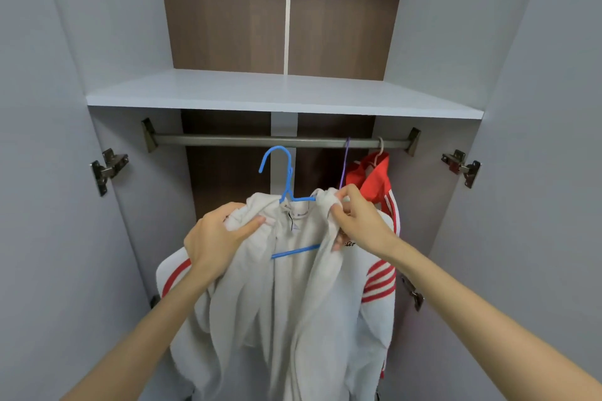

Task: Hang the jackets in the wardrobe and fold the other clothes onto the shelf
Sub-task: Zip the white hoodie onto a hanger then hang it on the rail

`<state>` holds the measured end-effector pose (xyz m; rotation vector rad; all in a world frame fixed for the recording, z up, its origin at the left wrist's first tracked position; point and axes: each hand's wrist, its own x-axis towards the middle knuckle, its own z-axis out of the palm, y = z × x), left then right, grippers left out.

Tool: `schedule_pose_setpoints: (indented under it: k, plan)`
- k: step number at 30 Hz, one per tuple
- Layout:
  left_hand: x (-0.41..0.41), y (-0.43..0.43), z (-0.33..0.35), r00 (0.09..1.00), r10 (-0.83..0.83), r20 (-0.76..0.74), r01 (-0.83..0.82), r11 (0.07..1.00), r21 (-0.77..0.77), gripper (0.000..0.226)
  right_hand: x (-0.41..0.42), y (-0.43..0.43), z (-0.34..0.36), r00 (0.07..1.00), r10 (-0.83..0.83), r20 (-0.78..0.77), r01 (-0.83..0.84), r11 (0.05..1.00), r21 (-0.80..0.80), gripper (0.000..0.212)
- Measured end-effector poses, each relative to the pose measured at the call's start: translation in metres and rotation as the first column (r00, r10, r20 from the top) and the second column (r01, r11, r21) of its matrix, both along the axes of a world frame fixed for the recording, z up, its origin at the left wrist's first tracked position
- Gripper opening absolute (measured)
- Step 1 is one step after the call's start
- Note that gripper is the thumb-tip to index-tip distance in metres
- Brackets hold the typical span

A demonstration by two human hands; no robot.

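A pale grey jacket hangs open on a blue hanger in front of the wardrobe. The hanger's hook sits just below the metal rail, apart from it. My left hand grips the jacket's left shoulder. My right hand pinches the collar fabric at the right shoulder. Behind it hangs a white jacket with red stripes on a purple hanger, and a red garment hangs on the rail at the right.
A white shelf spans the wardrobe above the rail. Both doors stand open, with hinges at left and right. The rail's left half is bare.
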<state>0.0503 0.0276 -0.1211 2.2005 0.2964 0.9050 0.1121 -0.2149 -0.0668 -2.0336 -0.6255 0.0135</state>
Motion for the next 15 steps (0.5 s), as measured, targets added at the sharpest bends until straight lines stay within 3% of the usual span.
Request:
schedule_pose_setpoints:
  k: [2, 4, 6, 7, 9, 12, 15]
  plan:
    - [-0.004, 0.002, 0.004, 1.0, 0.0, 0.008, 0.001, 0.999, -0.051, 0.041, 0.001, -0.003, -0.004, 0.997, 0.051, 0.057, -0.045, 0.993, -0.106, 0.012]
    - [-0.007, 0.0, 0.009, 1.0, -0.016, 0.024, 0.018, 0.996, -0.089, 0.038, 0.004, -0.009, -0.007, 0.966, 0.003, 0.259, 0.058, 0.972, -0.226, 0.021]
    - [-0.009, -0.003, 0.013, 0.999, -0.033, 0.023, 0.035, 0.993, -0.11, 0.035, 0.002, -0.015, -0.007, 0.879, -0.09, 0.469, 0.206, 0.958, -0.202, 0.03]
    - [-0.01, -0.005, 0.013, 0.999, -0.04, 0.021, 0.042, 0.992, -0.116, 0.031, -0.001, -0.017, -0.007, 0.857, -0.112, 0.502, 0.225, 0.959, -0.171, 0.037]
    - [-0.013, -0.011, 0.014, 0.997, -0.069, 0.022, 0.072, 0.99, -0.12, 0.026, -0.007, -0.022, -0.008, 0.874, -0.083, 0.479, 0.203, 0.958, -0.203, 0.052]
    - [-0.018, -0.021, 0.014, 0.994, -0.113, 0.001, 0.113, 0.989, -0.093, 0.032, -0.016, -0.029, -0.01, 0.891, -0.019, 0.454, 0.201, 0.913, -0.356, 0.039]
    - [-0.023, -0.032, 0.012, 0.986, -0.165, -0.032, 0.164, 0.986, -0.023, 0.04, -0.032, -0.042, -0.013, 0.905, -0.068, 0.42, 0.239, 0.897, -0.371, 0.04]
